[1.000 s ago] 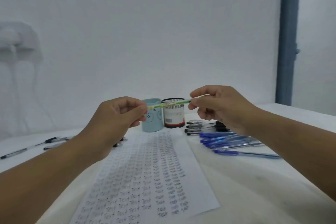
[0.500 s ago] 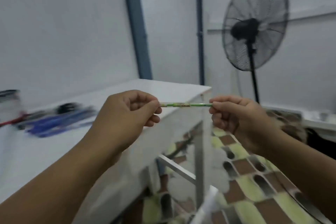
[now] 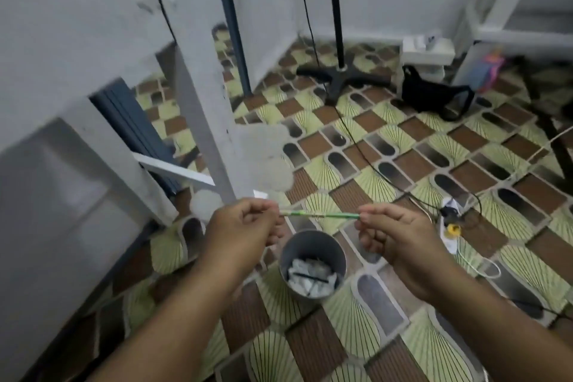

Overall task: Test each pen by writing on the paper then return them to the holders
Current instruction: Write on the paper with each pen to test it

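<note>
A thin green patterned pen [image 3: 321, 214] lies almost level in the air, pinched at its two ends between the left hand [image 3: 245, 228] and the right hand [image 3: 397, 236], above a patterned floor.

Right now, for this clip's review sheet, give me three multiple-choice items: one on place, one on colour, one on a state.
1. Where is the grey bin?
A. on the table
B. on the tiled floor, below the pen
C. beside the fan base

2. What colour is the pen?
A. green
B. blue
C. red

3. How is the pen held?
A. left hand alone
B. lying in the bin
C. pinched at both ends, roughly level

Answers:
1 B, the bin stands on the patterned floor beneath the hands.
2 A, its barrel shows green.
3 C, the left hand pinches one end and the right hand the other.
</note>
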The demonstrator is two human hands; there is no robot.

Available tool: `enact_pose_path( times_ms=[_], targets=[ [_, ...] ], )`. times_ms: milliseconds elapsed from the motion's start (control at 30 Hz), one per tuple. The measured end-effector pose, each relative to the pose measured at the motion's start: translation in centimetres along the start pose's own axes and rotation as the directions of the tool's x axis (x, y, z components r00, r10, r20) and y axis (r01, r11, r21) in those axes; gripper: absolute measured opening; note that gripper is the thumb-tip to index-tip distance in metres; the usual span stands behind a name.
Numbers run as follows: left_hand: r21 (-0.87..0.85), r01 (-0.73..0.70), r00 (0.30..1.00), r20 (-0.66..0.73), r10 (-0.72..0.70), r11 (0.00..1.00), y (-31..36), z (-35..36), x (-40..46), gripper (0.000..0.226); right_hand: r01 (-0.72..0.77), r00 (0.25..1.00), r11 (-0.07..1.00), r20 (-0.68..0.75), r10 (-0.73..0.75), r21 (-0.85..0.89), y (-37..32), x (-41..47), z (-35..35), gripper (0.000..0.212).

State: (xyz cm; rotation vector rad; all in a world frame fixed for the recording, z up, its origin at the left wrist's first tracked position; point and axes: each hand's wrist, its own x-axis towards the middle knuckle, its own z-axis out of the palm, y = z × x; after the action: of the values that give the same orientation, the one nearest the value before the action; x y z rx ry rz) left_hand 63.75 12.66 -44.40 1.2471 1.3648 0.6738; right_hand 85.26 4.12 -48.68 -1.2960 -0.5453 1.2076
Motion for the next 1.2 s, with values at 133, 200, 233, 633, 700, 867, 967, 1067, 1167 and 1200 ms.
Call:
enact_pose_path(
  times_ms=[133, 200, 233, 633, 700, 867, 967, 1067, 1167, 1200],
  targets=[
    [0.028, 0.209, 0.970, 0.118, -0.211, 0.978, -5.5, 1.8, 2.9, 0.015, -0.131, 0.984, 0.990, -0.130, 0.124, -0.047, 5.9, 1.4, -2.1, 0.012],
    [0.066, 0.275, 0.945, 0.166, -0.282, 0.959, -7.3, 2.3, 4.0, 0.019, -0.177, 0.968, 0.981, -0.197, 0.158, -0.081, 8.4, 2.2, -2.8, 0.010],
    [0.083, 0.292, 0.939, 0.167, -0.302, 0.953, -8.0, 2.4, 4.4, 0.021, -0.197, 0.961, 0.974, -0.221, 0.169, -0.110, 9.7, 2.7, -3.0, 0.009],
    [0.141, 0.350, 0.918, 0.143, -0.369, 0.926, -12.1, 1.3, 7.5, 0.012, -0.458, 0.874, 0.818, -0.344, 0.343, -0.348, 21.5, 6.6, -0.7, 0.019],
    [0.148, 0.344, 0.922, 0.135, -0.364, 0.927, -12.3, 1.0, 7.5, 0.012, -0.456, 0.878, 0.807, -0.336, 0.341, -0.374, 21.4, 6.1, -0.4, 0.013],
    [0.133, 0.302, 0.942, 0.112, -0.317, 0.944, -10.9, 0.2, 6.6, 0.012, -0.318, 0.940, 0.857, -0.251, 0.230, -0.405, 17.9, 4.8, 2.0, 0.012],
    [0.123, 0.189, 0.973, 0.109, -0.202, 0.974, -8.0, -0.7, 5.6, 0.013, -0.143, 0.985, 0.908, -0.148, 0.090, -0.394, 13.2, 3.9, 4.7, 0.012],
    [0.155, -0.017, 0.996, 0.091, 0.003, 0.988, -3.3, -2.3, 4.1, 0.011, 0.087, 0.993, 0.933, -0.044, -0.110, -0.350, 6.7, 2.7, 8.1, 0.010],
    [0.167, -0.235, 0.972, 0.060, 0.228, 0.958, 2.6, -4.4, 0.9, 0.013, 0.335, 0.942, 0.893, 0.088, -0.324, -0.299, -0.5, 0.4, 11.3, 0.009],
    [0.175, -0.307, 0.952, 0.043, 0.304, 0.935, 4.7, -5.3, -0.7, 0.013, 0.407, 0.913, 0.872, 0.131, -0.386, -0.271, -2.9, -0.7, 12.5, 0.009]
  ],
)
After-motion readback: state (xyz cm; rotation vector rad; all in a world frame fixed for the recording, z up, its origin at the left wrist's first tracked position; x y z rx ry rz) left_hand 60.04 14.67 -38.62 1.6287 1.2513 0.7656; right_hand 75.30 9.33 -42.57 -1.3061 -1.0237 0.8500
